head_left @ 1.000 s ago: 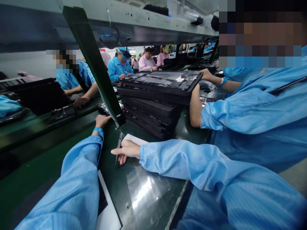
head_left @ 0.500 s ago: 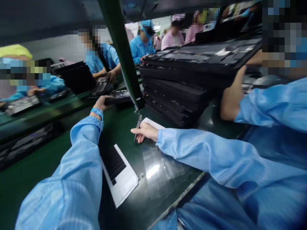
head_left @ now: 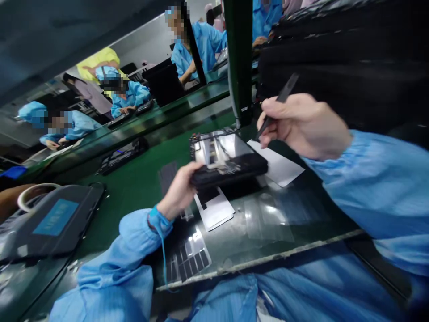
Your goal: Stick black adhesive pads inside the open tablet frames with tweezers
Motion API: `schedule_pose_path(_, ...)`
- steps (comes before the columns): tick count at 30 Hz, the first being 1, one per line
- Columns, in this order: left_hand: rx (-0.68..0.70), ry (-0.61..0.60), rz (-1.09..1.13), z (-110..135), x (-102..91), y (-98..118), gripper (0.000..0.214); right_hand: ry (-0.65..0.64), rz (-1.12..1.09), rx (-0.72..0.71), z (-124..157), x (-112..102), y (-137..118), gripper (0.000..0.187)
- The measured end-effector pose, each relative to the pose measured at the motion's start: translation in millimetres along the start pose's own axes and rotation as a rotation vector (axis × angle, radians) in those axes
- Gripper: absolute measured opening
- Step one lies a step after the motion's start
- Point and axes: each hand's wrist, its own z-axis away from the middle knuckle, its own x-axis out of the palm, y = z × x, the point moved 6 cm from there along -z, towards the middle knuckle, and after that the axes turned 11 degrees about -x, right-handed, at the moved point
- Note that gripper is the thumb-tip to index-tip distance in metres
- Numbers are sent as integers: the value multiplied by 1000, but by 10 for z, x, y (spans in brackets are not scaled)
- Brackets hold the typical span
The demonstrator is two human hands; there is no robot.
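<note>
My left hand (head_left: 179, 191) is shut on the near edge of a black flat electronic device (head_left: 228, 167), whose shiny open inner side faces up. It is held low over the green bench mat (head_left: 140, 197). My right hand (head_left: 301, 124) grips black pointed tweezers (head_left: 279, 100), raised to the right of the device and apart from it. Under the device lies a white sheet (head_left: 278, 163), partly hidden. A white-and-black printed card (head_left: 214, 210) lies next to my left wrist.
A stack of black devices (head_left: 335, 67) fills the upper right, behind a green upright post (head_left: 239, 58). Clear film (head_left: 268, 219) and a striped sheet (head_left: 187, 259) lie on the mat. Co-workers in smocks sit along the bench; a black case (head_left: 53, 219) lies left.
The view has swung. My left hand has brought a black device from the far side of the bench over the mat. My right hand has lifted the tweezers off the white sheet.
</note>
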Motion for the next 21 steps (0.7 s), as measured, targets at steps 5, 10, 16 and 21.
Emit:
schedule_pose_path(5,-351,-490,165,355,680,-521,16,8,135,34,135,12,17,34)
schedule_pose_path(10,-537,-784,-293,345,621,-543,20,2,283,112,331,77,382,24)
schedule_pose_path(16,216,-404,-704,86,309,-86,26,-65,550,-23,486,204,653,31)
schedule_pose_path(21,790,-123,-670,74,240,-154,8,-77,744,-268,425,317,594,27)
